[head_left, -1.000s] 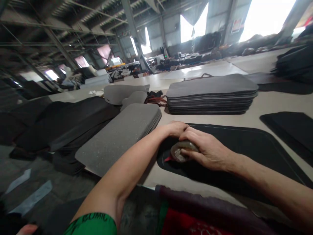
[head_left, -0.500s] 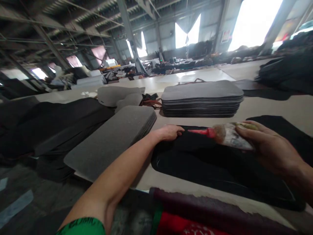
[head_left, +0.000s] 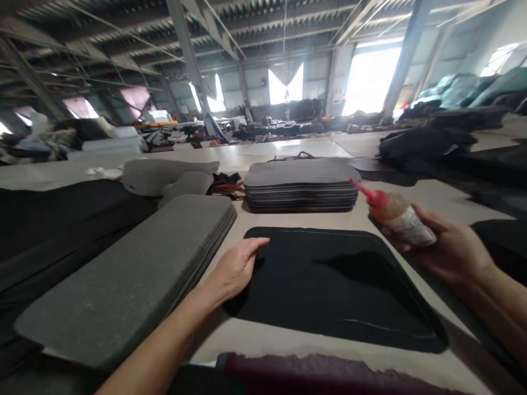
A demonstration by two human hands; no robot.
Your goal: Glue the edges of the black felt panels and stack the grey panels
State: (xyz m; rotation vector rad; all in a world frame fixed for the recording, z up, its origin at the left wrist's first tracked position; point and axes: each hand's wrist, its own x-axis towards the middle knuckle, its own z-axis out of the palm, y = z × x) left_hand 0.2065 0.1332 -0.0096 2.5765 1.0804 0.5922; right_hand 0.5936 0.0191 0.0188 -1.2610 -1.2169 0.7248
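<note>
A black rounded-corner panel (head_left: 325,291) lies flat on the light table, with a thin line of glossy trace along its edges. My left hand (head_left: 236,269) rests on the panel's left end, fingers stretched out over it and holding nothing; its lower fingers are partly hidden. Above the table to the right, my right hand (head_left: 457,252) is wrapped round a glue bottle (head_left: 411,226). The bottle is tilted, its red nozzle pointing up and to the left, apart from the panel. A shadow falls across the panel's middle.
Behind the panel stands a stack of grey panels (head_left: 300,173). Another grey stack (head_left: 135,274) lies to the left, beside dark sheets (head_left: 53,230). Reddish-brown scraps (head_left: 226,190) lie between the stacks. Dark material (head_left: 424,145) is heaped at the back right.
My right hand has lifted the glue bottle off the panel's far edge and tipped its nozzle upward. My left hand has come nearer along the left end. The view has turned right.
</note>
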